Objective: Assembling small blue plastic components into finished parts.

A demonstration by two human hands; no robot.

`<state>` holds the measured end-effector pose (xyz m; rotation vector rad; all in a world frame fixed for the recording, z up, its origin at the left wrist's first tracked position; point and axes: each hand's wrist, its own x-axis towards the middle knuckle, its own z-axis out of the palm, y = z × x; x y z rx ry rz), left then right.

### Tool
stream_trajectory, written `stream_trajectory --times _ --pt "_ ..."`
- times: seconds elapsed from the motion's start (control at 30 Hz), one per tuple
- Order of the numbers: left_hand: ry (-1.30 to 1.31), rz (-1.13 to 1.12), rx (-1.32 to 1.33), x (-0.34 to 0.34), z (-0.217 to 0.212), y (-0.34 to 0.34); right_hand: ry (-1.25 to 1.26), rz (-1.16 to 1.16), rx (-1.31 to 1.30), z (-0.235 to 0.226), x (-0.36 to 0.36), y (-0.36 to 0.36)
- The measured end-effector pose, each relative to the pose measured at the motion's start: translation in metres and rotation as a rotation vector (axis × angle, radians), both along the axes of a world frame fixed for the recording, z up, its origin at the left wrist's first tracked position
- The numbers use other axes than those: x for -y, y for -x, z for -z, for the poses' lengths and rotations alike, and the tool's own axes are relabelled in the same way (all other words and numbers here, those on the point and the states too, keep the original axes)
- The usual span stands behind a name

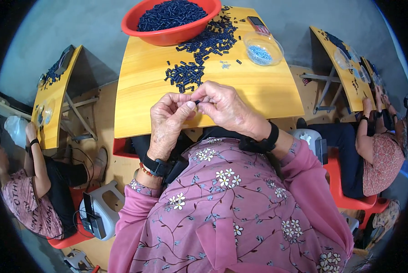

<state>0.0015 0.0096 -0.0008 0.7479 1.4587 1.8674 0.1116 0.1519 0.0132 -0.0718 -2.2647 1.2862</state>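
Observation:
Just above the table's near edge, my left hand (166, 119) and my right hand (227, 105) meet with fingertips pinched together. Between them shows a small black piece (197, 102), mostly covered by the fingers. Both hands are closed around it. Right beyond my fingers lies a loose pile of small black tubular parts (184, 75). Further off, more of the same black parts (215, 38) are spread over the yellow table (140, 86). To the right of the pile are a few tiny silvery pieces (225, 64).
A red basin (167, 38) heaped with black parts stands at the table's far left. At the far right are a clear bowl (277, 55) of small silvery-blue pieces and a phone (257, 25). People sit at neighbouring tables, left (53, 123) and right (345, 82).

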Motion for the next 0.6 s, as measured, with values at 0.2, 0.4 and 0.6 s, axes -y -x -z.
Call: stream_trajectory --times 0.2,0.4,0.6 --pt "0.038 0.09 0.11 0.007 0.013 0.005 0.159 -0.087 0.129 0.003 0.003 -0.005" --pt "0.039 0.013 0.14 0.01 0.015 0.009 -0.063 0.133 0.274 0.019 -0.06 -0.013" --pt "-0.003 0.025 0.176 0.007 0.02 0.011 -0.123 0.427 0.225 0.027 -0.122 -0.005"
